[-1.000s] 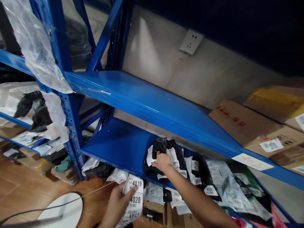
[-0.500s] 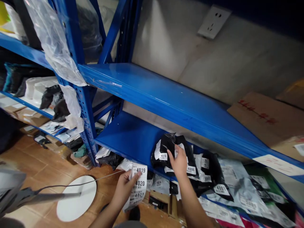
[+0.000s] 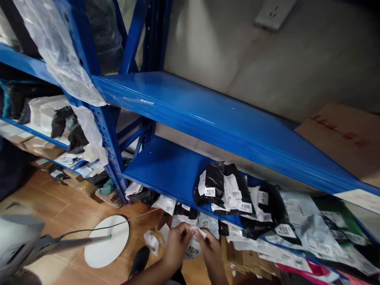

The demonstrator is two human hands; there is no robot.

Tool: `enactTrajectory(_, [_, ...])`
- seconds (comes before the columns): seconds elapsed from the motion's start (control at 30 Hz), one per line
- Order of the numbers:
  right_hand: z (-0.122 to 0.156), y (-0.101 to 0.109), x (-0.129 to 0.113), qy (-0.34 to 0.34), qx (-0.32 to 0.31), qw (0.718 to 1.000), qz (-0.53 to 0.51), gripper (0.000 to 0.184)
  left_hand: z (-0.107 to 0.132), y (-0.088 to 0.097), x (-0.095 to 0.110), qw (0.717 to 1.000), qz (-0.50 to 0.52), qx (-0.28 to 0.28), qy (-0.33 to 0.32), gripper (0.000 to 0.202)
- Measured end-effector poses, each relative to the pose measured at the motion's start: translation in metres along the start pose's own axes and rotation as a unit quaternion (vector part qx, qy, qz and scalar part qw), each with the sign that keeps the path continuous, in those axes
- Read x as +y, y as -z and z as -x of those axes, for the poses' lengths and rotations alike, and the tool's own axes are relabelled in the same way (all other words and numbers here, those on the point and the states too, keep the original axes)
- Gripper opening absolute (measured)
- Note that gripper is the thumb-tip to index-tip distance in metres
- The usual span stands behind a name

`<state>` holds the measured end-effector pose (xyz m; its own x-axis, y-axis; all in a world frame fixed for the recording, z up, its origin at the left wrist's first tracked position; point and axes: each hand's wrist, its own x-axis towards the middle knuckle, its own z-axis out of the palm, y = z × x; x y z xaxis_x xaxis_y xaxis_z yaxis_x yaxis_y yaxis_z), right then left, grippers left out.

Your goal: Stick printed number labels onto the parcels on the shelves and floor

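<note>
Left hand (image 3: 177, 242): was closed in a pinch on the label strip (image 3: 192, 249), at its upper edge.
Right hand (image 3: 209, 244): was pinched on the same edge, beside the left.
Label strip: hung between both hands, "4020" legible, before the parcels (image 3: 209, 219).
Technique: the step appeared to be separating a label; slow, even tension probably suited it, limiting creases.

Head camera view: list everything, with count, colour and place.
Label strip: one, white, lower centre
Lower shelf: one, blue, centre
Upper shelf: one, blue, above it
Parcels: many overlapping, mostly black, white, grey, centre and right
Cardboard box: one, brown, on upper shelf, right
Wall socket: one, white, top right
Plastic sheeting: count unclear, whitish, upper left
Loaded rack: one, blue, left
Round disc: one, white, floor
Shoe: one, dark, floor
Left hand: one, bare, on strip
Right hand: one, bare, on strip
</note>
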<state>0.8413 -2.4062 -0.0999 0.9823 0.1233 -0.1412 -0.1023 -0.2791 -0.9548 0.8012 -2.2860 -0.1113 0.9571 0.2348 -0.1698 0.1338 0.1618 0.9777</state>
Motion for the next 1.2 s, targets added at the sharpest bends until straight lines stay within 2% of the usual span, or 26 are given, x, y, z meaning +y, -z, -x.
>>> enactTrajectory(0.1, [0.006,-0.004,0.011,-0.021,0.036,0.997,-0.071,0.043,-0.004,0.006,-0.007,0.999,-0.032,0.019,0.007,0.027])
enactTrajectory(0.23, [0.006,-0.013,0.021,-0.027,-0.011,0.998,-0.058,0.035,-0.005,0.009,-0.017,0.997,-0.039,0.072,0.014,0.033])
enactTrajectory(0.37, [-0.009,-0.021,0.033,-0.026,-0.046,0.998,-0.025,0.038,0.002,0.008,-0.040,0.994,0.037,0.092,0.050,0.035])
enactTrajectory(0.43, [-0.019,-0.029,0.041,-0.015,-0.092,0.996,0.006,0.039,0.007,0.009,-0.057,0.984,0.048,0.152,0.082,0.042])
enactTrajectory(0.57, [-0.032,-0.054,0.069,0.016,-0.238,0.969,0.060,0.038,0.018,0.018,-0.090,0.935,0.061,0.328,0.117,0.050])
enactTrajectory(0.7, [-0.041,-0.083,0.106,0.054,-0.342,0.934,0.083,0.036,0.028,0.024,-0.122,0.888,0.133,0.422,0.126,0.052])
enactTrajectory(0.77, [-0.053,-0.099,0.121,0.113,-0.336,0.926,0.131,0.038,0.031,0.024,-0.141,0.864,0.180,0.452,0.132,0.053])
enactTrajectory(0.83, [-0.072,-0.120,0.130,0.213,-0.299,0.898,0.243,0.037,0.035,0.020,-0.161,0.845,0.222,0.466,0.142,0.055])
enactTrajectory(0.87, [-0.084,-0.132,0.132,0.270,-0.283,0.863,0.319,0.036,0.037,0.016,-0.171,0.838,0.238,0.470,0.145,0.056])
enactTrajectory(0.93, [-0.107,-0.155,0.134,0.347,-0.274,0.761,0.476,0.038,0.041,0.008,-0.189,0.827,0.264,0.475,0.145,0.056])
enactTrajectory(0.97, [-0.118,-0.165,0.134,0.351,-0.263,0.717,0.542,0.041,0.043,0.004,-0.197,0.823,0.275,0.476,0.143,0.055])
enactTrajectory(1.0, [-0.128,-0.173,0.134,0.344,-0.247,0.688,0.589,0.040,0.045,0.001,-0.204,0.821,0.283,0.475,0.143,0.054])
enactTrajectory(1.07, [-0.144,-0.181,0.136,0.320,-0.218,0.668,0.636,0.031,0.049,-0.003,-0.217,0.826,0.287,0.462,0.148,0.052])
enactTrajectory(1.13, [-0.154,-0.178,0.139,0.317,-0.206,0.672,0.637,0.021,0.048,0.002,-0.227,0.841,0.268,0.444,0.156,0.052])
enactTrajectory(1.2, [-0.160,-0.168,0.144,0.328,-0.198,0.677,0.628,0.018,0.039,0.017,-0.236,0.865,0.199,0.426,0.176,0.051])
